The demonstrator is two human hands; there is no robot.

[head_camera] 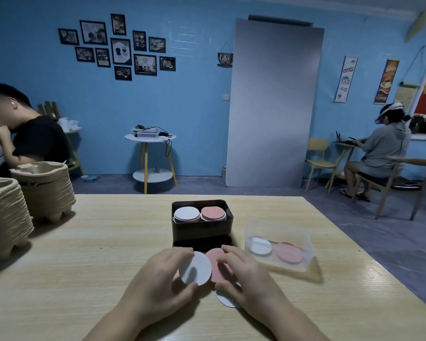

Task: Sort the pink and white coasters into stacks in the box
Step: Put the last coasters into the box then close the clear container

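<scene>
Near the front edge of the wooden table [84, 254], at its middle: left hand [158, 279] holding a white coaster [195, 268] tilted up off the surface, thumb under its lower rim, fingers curled over the top edge. Just beside it, right hand [246, 279] gripping a pink coaster [218, 265], fingertips clamped along its upper right edge, thumb pressed at the bottom. The two discs touching or overlapping slightly, white in front of pink. Under the right palm, flat on the table, another white coaster [225, 300], partly covered. Straight behind the hands, toward the centre of the table, a dark box [202, 230], open at the top, holding two stacks side by side: white stack [186, 214] on the left, pink stack [213, 213] on the right, both reaching near the rim. In front of the box, a low dark tray or lid [182, 243], mostly hidden by the hands. To the right of the box, toward the table's right edge, a clear plastic case [279, 244] with one white and one pink disc lying inside. At the left edge of the table, two tall piles of brown paper-pulp trays [44, 190]. Beyond the table, two seated people [381, 148] at either side of a blue-walled room.
</scene>
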